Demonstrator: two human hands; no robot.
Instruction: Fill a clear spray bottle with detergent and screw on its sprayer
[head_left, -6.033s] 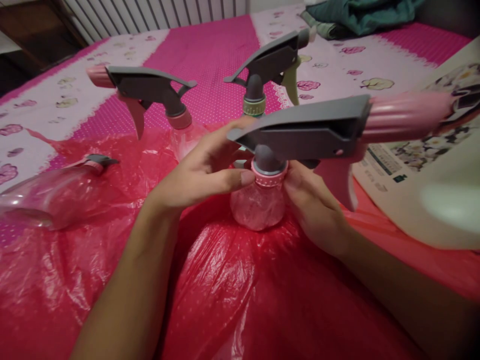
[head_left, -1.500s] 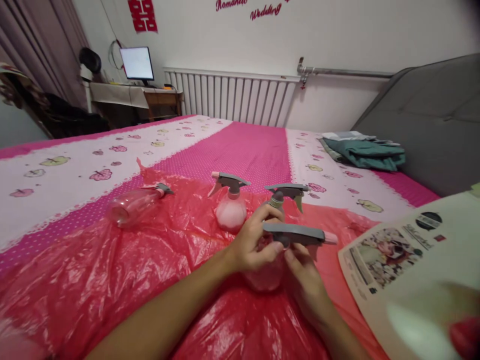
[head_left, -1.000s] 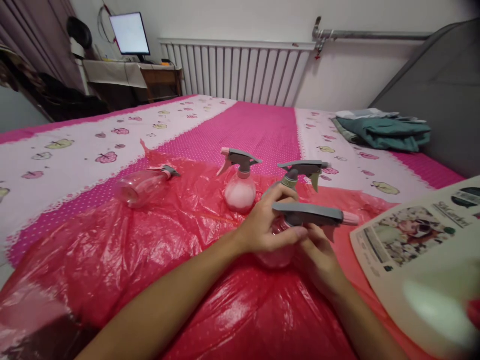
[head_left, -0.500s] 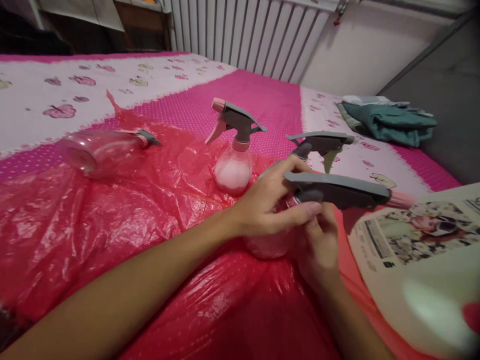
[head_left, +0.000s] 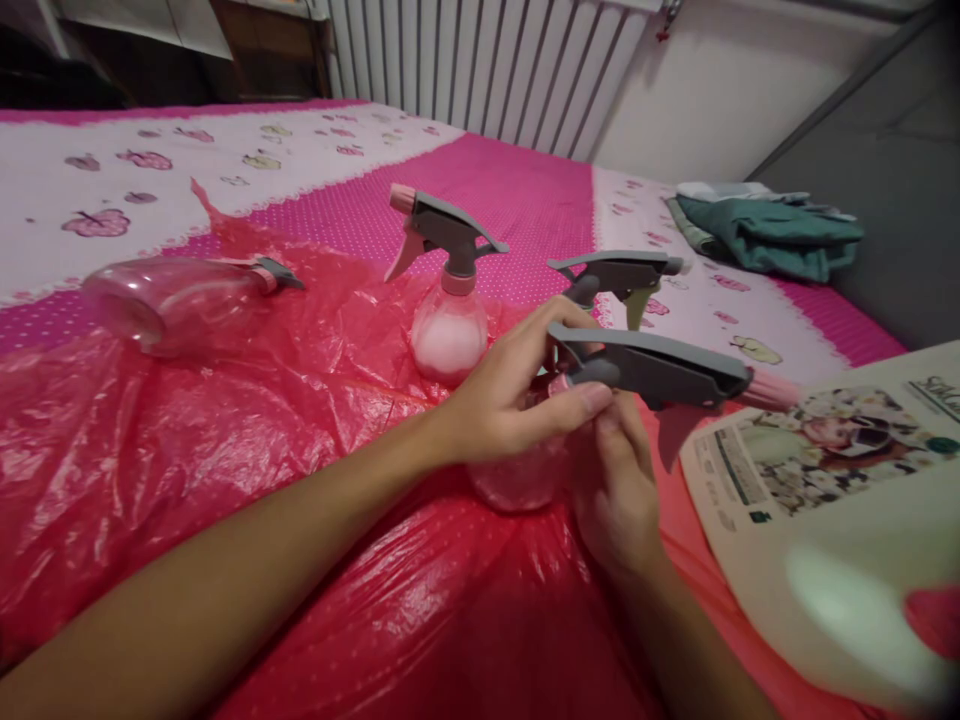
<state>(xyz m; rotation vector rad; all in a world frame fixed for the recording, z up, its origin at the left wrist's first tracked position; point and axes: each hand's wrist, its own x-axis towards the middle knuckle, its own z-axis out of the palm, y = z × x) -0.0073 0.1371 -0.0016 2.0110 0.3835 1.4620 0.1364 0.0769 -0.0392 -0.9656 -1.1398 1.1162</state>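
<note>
A small pink spray bottle (head_left: 517,480) with a grey trigger head (head_left: 660,368) stands on the red plastic sheet (head_left: 225,440) in front of me. My left hand (head_left: 510,400) is curled round the collar under the grey head, thumb and fingers pinching it. Lower on the same neck, my right hand (head_left: 622,490) grips from the right side. The pink nozzle (head_left: 769,390) points right.
Behind stand a second pink spray bottle (head_left: 446,300) and a third with a green trigger (head_left: 622,280). An empty clear bottle (head_left: 172,300) lies on its side at left. A large white printed bag (head_left: 840,500) sits at right; folded green cloth (head_left: 765,235) lies farther back.
The camera swung up to the room and back down toward the bed. Both hands stayed on the bottle's collar throughout, shifting their fingers slightly round it.
</note>
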